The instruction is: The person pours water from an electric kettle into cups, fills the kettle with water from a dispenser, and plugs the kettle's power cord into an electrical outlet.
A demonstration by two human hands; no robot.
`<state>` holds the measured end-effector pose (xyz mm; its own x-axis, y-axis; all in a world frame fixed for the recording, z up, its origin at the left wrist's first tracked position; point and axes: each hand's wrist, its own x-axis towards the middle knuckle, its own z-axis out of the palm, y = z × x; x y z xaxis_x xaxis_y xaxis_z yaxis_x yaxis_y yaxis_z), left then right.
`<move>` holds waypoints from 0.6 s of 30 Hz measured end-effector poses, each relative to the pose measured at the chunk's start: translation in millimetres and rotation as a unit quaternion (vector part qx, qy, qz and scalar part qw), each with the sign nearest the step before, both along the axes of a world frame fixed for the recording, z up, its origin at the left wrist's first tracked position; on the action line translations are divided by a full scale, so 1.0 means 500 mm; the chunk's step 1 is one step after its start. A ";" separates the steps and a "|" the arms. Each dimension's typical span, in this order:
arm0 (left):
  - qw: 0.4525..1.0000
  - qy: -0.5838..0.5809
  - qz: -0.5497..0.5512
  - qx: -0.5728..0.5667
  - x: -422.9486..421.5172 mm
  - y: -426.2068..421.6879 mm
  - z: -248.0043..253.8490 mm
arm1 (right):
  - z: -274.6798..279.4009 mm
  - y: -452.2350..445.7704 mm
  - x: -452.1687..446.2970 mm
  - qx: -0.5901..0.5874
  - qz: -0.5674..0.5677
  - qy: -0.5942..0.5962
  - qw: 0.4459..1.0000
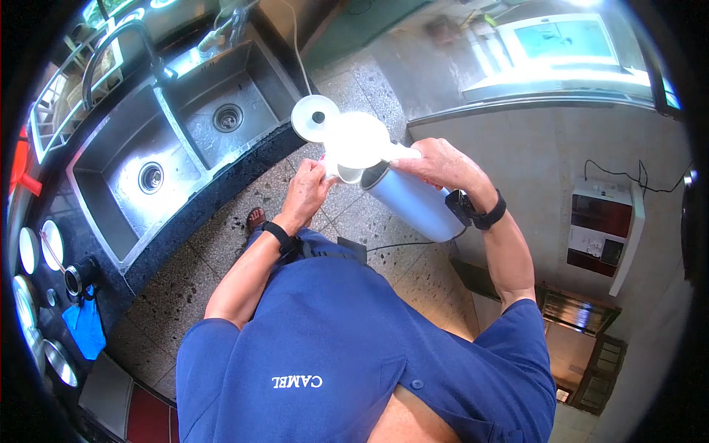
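A white, glare-washed vessel [357, 140] is held out in front of my body, its details lost in the brightness. My left hand [305, 193] is closed on its white side, near what looks like a handle. On the other side, my right hand [443, 164] has its fingers closed around a white part that seems to join the same vessel. A round white disc with a dark centre [316, 118] shows beside it, with a pale cord running up from it. Just below my right hand is a tilted-looking light blue cylinder [417, 203]; I cannot tell whether the hand touches it.
To the left a double steel sink [164, 100] with a dark faucet [133, 26] is set in a black counter. Lids [59, 362], a blue cloth [85, 325] and a dish rack [59, 111] line that side. A speckled tile floor [214, 244] runs beneath; a white-and-dark-red appliance [602, 225] stands right.
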<state>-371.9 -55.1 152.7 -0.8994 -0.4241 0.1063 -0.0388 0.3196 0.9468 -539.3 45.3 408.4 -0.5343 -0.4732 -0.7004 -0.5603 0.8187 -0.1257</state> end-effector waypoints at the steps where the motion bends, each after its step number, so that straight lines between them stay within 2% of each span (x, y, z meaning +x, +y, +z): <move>1: 1.000 -0.004 -0.001 0.005 0.001 -0.001 0.000 | 0.000 -0.002 0.001 0.000 0.001 -0.005 1.000; 18: 0.999 -0.007 0.037 -0.007 0.006 -0.020 0.000 | 0.029 -0.037 0.002 -0.032 0.046 0.015 0.998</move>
